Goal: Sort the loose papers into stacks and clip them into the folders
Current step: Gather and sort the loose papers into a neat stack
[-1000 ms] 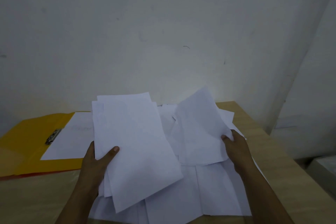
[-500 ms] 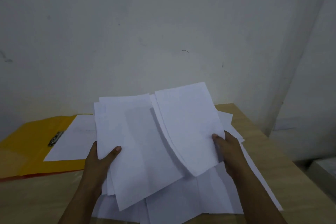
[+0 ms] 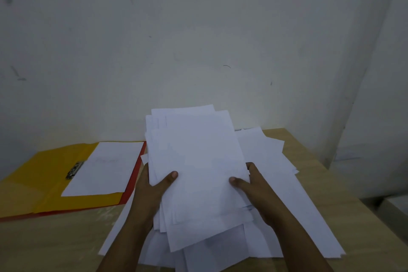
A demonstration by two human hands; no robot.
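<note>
Both hands, left hand [image 3: 152, 192] and right hand [image 3: 256, 190], are pinching a stack of papers [image 3: 198, 165], its long axis pointing toward the wall, above loose sheets [image 3: 276, 183]. Beside it, the open yellow folder [image 3: 44, 174] is holding one sheet [image 3: 103, 170] under its clip [image 3: 75, 170].

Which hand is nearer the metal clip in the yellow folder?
Left. The left hand grips the paper stack's left edge, on the side facing the metal clip. The right hand grips the stack's far edge, farther from it.
</note>
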